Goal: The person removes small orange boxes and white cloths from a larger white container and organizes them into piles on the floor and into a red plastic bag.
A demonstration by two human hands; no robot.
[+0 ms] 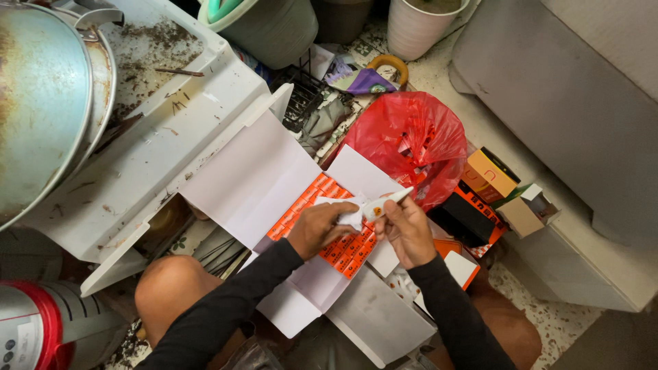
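Single head view, steep downward, close over hands (363, 229) and lap.

Left hand (319, 228) hides part of the orange packs (346, 250)

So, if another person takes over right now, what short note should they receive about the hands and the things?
Left hand: holds a small white piece of paper above the open white cardboard box.
Right hand: grips a small white pen-shaped device with an orange mark, its tip pointing up and to the right.
Box: flaps are spread open; rows of small orange packets fill the inside.
Nearby: red plastic bag behind the box, orange and black cartons to its right.
Done: the box is open and the white device is in hand.
Left: the orange packets lie in their rows in the box.
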